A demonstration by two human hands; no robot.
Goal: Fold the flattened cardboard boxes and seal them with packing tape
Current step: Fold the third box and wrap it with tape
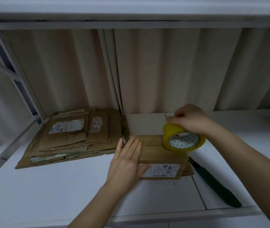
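One box (160, 155) folded, my left hand (127, 160) pressing flat on it, right hand (190, 120) gripping tape roll (182, 139) at the top seam (taping barely started); flattened stack (75, 137) beside it untouched

Left hand (127, 159) lies flat, fingers straight; right hand (189, 119) is curled, gripping.

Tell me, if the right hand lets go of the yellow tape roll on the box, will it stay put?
Probably not: the tape roll stands on its curved edge atop the box, so it may roll. It looks rigid, gripped from above by the right hand.
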